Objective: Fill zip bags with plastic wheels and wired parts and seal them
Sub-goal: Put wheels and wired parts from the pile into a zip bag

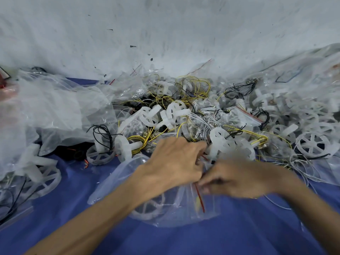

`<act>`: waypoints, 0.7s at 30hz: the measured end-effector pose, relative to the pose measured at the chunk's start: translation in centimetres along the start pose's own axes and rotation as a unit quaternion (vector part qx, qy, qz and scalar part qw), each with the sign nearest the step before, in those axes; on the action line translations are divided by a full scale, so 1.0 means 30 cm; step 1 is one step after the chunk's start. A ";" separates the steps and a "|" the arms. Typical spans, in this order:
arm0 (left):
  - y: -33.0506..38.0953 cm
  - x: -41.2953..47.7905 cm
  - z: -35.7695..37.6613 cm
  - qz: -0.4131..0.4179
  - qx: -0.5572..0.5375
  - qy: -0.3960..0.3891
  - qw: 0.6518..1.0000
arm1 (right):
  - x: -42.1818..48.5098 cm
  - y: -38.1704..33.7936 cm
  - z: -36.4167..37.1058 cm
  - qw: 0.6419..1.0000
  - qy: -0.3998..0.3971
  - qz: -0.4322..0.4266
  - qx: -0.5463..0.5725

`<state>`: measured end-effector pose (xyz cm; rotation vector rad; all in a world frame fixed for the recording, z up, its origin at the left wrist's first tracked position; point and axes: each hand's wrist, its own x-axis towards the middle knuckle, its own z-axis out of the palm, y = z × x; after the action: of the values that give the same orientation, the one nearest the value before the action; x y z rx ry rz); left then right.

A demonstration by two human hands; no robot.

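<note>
"Where was the bag (165, 216)?"
"On the cloth (239, 230), before the pile (184, 111), wheel (147, 208) inside. My left hand (174, 162) pinched its mouth; my right hand (237, 179) was too blurred to tell. I judged it best to line up the zip (199, 197), then press along."

Zip bag (184, 210), a wheel (145, 211) inside it, lies on the cloth (248, 229) nearest the viewer, with left hand (176, 159) and right hand (237, 179) meeting over its far side. Behind lies the pile of wheels and wired parts (182, 113), loose bags (60, 107) to its left, filled bags (312, 129) to its right.
</note>
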<state>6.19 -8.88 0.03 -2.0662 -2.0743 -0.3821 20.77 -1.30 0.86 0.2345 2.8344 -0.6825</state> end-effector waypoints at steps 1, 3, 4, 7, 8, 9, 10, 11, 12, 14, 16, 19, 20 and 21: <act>-0.010 0.002 -0.001 -0.006 0.013 -0.006 1.000 | -0.020 0.018 -0.050 0.997 0.059 0.012 0.042; -0.028 0.009 0.001 -0.007 0.025 -0.030 0.999 | -0.042 0.091 -0.115 0.971 0.229 0.051 0.037; -0.033 0.012 0.002 -0.007 0.026 -0.042 0.999 | -0.045 0.132 -0.136 0.951 0.299 0.075 -0.003; -0.031 0.010 0.008 -0.007 0.033 -0.067 0.997 | 0.002 0.235 -0.090 0.943 0.244 0.184 -0.133; -0.027 0.008 0.010 -0.006 0.031 -0.073 0.997 | 0.023 0.262 -0.061 0.944 0.203 0.212 -0.148; -0.025 0.006 0.011 -0.006 0.029 -0.079 0.996 | 0.040 0.281 -0.041 0.942 0.192 0.228 -0.155; -0.024 0.004 0.011 -0.009 0.029 -0.087 0.996 | 0.050 0.295 -0.028 0.939 0.206 0.232 -0.151; -0.026 0.004 0.012 -0.012 0.030 -0.098 0.995 | 0.054 0.305 -0.025 0.937 0.225 0.229 -0.141; -0.029 0.006 0.012 -0.014 0.029 -0.110 0.993 | 0.054 0.309 -0.029 0.937 0.235 0.221 -0.136; -0.038 0.011 0.017 -0.012 0.017 -0.135 0.991 | 0.047 0.315 -0.039 0.946 0.225 0.200 -0.119; -0.044 0.016 0.018 -0.006 -0.004 -0.154 0.988 | 0.038 0.311 -0.044 0.955 0.225 0.167 -0.093; -0.043 0.016 0.018 -0.008 -0.043 -0.186 0.982 | 0.031 0.294 -0.066 0.949 0.290 0.104 -0.072; -0.038 0.014 0.018 -0.012 -0.051 -0.187 0.981 | 0.027 0.285 -0.075 0.939 0.326 0.088 -0.059; -0.034 0.013 0.019 -0.014 -0.055 -0.183 0.982 | 0.023 0.279 -0.085 0.927 0.363 0.077 -0.046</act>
<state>5.18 -8.33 -0.44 -2.3210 -2.3317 -0.1291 21.37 7.30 -0.70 0.8400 3.4672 -0.4941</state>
